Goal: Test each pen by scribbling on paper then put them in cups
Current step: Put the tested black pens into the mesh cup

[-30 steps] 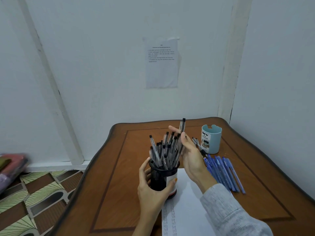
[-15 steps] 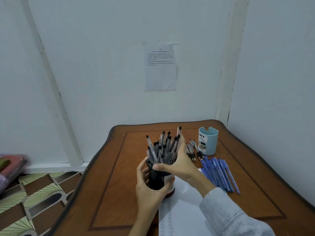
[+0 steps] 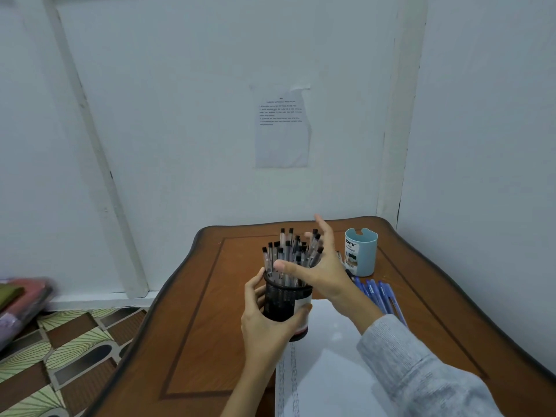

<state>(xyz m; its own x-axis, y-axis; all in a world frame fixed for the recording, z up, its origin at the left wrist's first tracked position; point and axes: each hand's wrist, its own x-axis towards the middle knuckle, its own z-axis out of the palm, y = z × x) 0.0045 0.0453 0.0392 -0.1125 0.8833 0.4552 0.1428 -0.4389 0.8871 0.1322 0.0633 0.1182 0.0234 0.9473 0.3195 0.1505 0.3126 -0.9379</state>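
Note:
A black mesh cup (image 3: 282,305) stands on the wooden table (image 3: 198,335), packed with several black-capped pens (image 3: 285,254). My left hand (image 3: 264,323) grips the cup from the near side. My right hand (image 3: 319,272) hovers over the pens with its fingers spread, thumb across the front of the bundle, holding nothing. A light blue cup (image 3: 360,251) stands behind and to the right. Several blue pens (image 3: 379,296) lie on the table near it. A white sheet of paper (image 3: 325,362) lies in front of me, partly under my right sleeve.
The table sits in a white-walled corner, with a printed sheet (image 3: 282,127) taped on the wall. To the left the patterned floor (image 3: 60,356) shows, with a blurred pink bundle (image 3: 21,302) at the frame's edge.
My right hand let a black pen go into the mesh cup, pressed the bundle, then lifted and spread open above it. My left hand kept its grip on the cup.

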